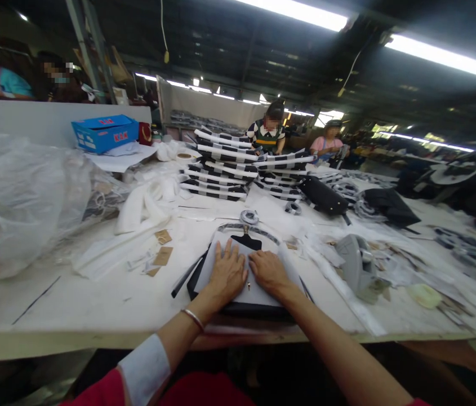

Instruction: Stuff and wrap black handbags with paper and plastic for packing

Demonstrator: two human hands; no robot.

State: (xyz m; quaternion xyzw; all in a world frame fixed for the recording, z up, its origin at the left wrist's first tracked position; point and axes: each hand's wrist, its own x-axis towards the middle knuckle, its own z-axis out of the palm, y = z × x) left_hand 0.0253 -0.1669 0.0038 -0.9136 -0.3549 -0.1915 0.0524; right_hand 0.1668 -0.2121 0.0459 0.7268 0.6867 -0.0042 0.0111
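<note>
A black handbag (241, 309) lies at the table's front edge with a pale sheet (210, 269) spread over it. My left hand (228, 272) rests on the sheet, palm down with its fingers stretched out. Beside it, my right hand (269, 274) presses on the same sheet, fingers slightly bent and nothing visible in them. Between the hands a small metal fitting (249, 286) shows. A wrapped handle (263, 230) arches beyond the bag, and a black flap with a metal clasp (246, 230) sticks out from the sheet's far edge. Dark straps (187, 277) stick out at the left.
Stacks of black-and-white striped pieces (221, 169) stand ahead. A tape dispenser (354, 262) is at right, a black bag (323, 195) behind it. Plastic wrap (26, 208), brown tags (163, 256) and a blue box (105, 134) lie left. Co-workers (267, 128) sit farther back.
</note>
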